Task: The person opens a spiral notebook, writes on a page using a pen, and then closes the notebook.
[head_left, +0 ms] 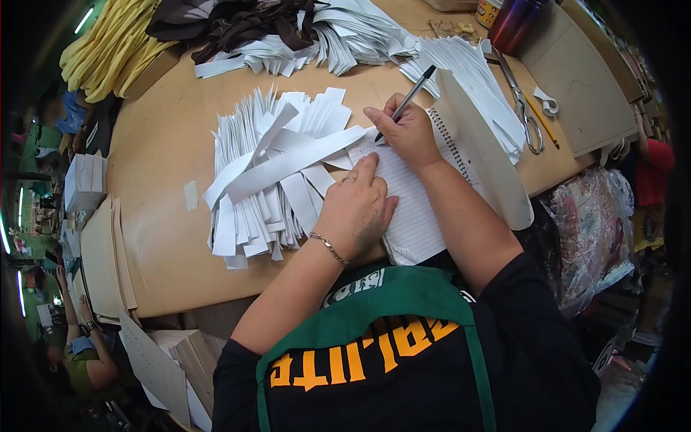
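Observation:
My right hand (412, 131) is closed around a black-capped pen (414, 93), its tip down at the upper part of a lined page. The page belongs to a spiral notebook (421, 205), whose cover is folded open to the right. My left hand (358, 203) lies with its fingers stretched out on the notebook's left side, holding nothing; the index fingertip is just below the pen tip. Left of the notebook is a heap of white fabric strips (248, 209), with a few strips lying crosswise on top and reaching the page edge.
Further white strips (468, 86), dark cloth (245, 25) and yellow strips (111, 43) line the table's far side. Scissors (520, 101), a yellow pencil (545, 119) and a dark tumbler (517, 25) are at the right. A plastic-wrapped bundle (590, 230) sits beside the table. Other people are at left.

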The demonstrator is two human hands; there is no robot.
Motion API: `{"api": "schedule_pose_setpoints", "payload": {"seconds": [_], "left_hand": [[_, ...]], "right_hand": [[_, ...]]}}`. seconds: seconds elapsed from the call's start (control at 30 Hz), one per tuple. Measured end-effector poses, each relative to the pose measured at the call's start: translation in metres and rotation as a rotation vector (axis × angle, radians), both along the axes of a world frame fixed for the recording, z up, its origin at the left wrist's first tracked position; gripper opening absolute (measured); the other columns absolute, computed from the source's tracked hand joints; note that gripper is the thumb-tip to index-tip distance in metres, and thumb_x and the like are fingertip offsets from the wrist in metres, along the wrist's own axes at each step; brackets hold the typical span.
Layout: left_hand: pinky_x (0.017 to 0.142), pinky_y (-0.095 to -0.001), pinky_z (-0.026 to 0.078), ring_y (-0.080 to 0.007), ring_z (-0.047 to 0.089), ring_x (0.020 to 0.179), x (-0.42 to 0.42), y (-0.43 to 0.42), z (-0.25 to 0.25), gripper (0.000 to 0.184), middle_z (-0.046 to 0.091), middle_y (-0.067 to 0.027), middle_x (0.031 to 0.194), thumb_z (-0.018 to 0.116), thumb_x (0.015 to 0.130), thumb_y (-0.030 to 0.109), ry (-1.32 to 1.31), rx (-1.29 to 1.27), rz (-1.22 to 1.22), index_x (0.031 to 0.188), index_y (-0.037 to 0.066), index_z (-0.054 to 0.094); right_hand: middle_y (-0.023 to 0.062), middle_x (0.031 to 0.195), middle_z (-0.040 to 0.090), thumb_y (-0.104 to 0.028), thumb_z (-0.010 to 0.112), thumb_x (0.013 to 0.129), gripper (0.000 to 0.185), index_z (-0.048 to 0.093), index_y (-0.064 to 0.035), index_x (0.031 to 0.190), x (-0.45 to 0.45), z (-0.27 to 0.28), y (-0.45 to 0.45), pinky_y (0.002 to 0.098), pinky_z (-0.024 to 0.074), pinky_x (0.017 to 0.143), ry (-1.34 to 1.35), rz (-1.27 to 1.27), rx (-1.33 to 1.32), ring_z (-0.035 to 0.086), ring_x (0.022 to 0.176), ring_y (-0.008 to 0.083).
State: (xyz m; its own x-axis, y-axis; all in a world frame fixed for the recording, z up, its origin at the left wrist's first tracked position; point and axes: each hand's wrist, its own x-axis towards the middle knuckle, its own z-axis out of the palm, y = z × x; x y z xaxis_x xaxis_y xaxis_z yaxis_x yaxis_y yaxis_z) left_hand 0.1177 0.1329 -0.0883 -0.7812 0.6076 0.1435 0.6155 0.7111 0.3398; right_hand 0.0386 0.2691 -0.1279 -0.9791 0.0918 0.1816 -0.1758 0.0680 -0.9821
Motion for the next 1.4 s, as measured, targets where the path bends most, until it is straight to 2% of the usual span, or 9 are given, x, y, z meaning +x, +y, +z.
{"api": "schedule_pose_setpoints", "payload": {"seconds": [0.37,0.57,0.67,0.97,1.07,1.17,1.27,1.4], "left_hand": [[0.078,-0.0364,0.047,-0.0327,0.055,0.095,-0.001,0.000,-0.001,0.031,0.045,-0.0239,0.118,0.055,0.079,0.023,0.019,-0.008,-0.006,0.083,-0.007,0.054],[0.079,-0.0362,0.046,-0.0327,0.055,0.096,-0.001,0.000,-0.001,0.031,0.045,-0.0240,0.117,0.055,0.079,0.023,0.009,-0.012,-0.007,0.083,-0.007,0.054],[0.079,-0.0358,0.047,-0.0322,0.055,0.095,-0.001,0.000,-0.001,0.031,0.046,-0.0236,0.117,0.055,0.079,0.023,0.009,0.009,-0.003,0.083,-0.007,0.054],[0.079,-0.0353,0.046,-0.0315,0.055,0.095,-0.001,-0.001,-0.002,0.030,0.047,-0.0226,0.117,0.056,0.078,0.023,0.015,0.021,-0.002,0.083,-0.007,0.054],[0.079,-0.0353,0.046,-0.0317,0.055,0.096,-0.001,-0.001,-0.001,0.030,0.047,-0.0229,0.117,0.056,0.078,0.023,0.014,0.016,-0.003,0.083,-0.007,0.054],[0.079,-0.0352,0.046,-0.0316,0.054,0.096,-0.001,-0.001,-0.004,0.030,0.047,-0.0229,0.116,0.056,0.078,0.023,0.038,0.036,-0.008,0.083,-0.007,0.054],[0.079,-0.0349,0.046,-0.0314,0.054,0.096,-0.001,-0.001,-0.003,0.030,0.047,-0.0227,0.116,0.057,0.078,0.023,0.038,0.035,-0.008,0.082,-0.007,0.054],[0.079,-0.0348,0.047,-0.0311,0.054,0.097,-0.001,-0.001,-0.002,0.029,0.047,-0.0224,0.116,0.057,0.078,0.023,0.021,0.029,-0.006,0.081,-0.006,0.054]], "right_hand": [[-0.0039,0.052,0.045,-0.021,0.067,0.078,0.032,0.042,-0.0090,0.062,0.000,0.000,0.000,0.0171,0.0327,0.039,0.002,-0.008,0.071,0.039,0.043,0.0014],[-0.0039,0.052,0.045,-0.019,0.068,0.076,0.031,0.043,-0.0092,0.061,0.008,0.008,-0.003,0.0170,0.0320,0.038,0.003,-0.088,-0.012,0.039,0.043,0.0011],[-0.0040,0.052,0.046,-0.017,0.070,0.075,0.031,0.043,-0.0093,0.061,0.011,0.008,-0.004,0.0168,0.0313,0.038,-0.045,-0.029,-0.045,0.039,0.043,0.0011],[-0.0032,0.055,0.048,-0.016,0.070,0.073,0.029,0.045,-0.0075,0.063,0.010,0.008,-0.004,0.0181,0.0338,0.044,-0.072,-0.049,0.085,0.040,0.050,0.0025],[0.0030,0.053,0.050,-0.019,0.067,0.073,0.028,0.046,-0.0046,0.063,0.009,0.006,-0.004,0.0242,0.0388,0.047,-0.037,-0.053,0.135,0.046,0.050,0.0080],[0.0049,0.053,0.051,-0.020,0.067,0.073,0.028,0.046,-0.0043,0.063,0.009,0.006,-0.004,0.0250,0.0394,0.047,-0.037,-0.062,0.179,0.047,0.050,0.0089],[-0.0018,0.056,0.049,-0.017,0.069,0.074,0.027,0.047,-0.0057,0.063,0.010,0.008,-0.004,0.0192,0.0375,0.048,-0.061,-0.054,0.179,0.044,0.053,0.0039],[-0.0014,0.056,0.049,-0.016,0.067,0.075,0.026,0.047,-0.0055,0.063,0.009,0.004,-0.003,0.0192,0.0375,0.048,-0.038,-0.048,0.216,0.044,0.053,0.0038]]}}
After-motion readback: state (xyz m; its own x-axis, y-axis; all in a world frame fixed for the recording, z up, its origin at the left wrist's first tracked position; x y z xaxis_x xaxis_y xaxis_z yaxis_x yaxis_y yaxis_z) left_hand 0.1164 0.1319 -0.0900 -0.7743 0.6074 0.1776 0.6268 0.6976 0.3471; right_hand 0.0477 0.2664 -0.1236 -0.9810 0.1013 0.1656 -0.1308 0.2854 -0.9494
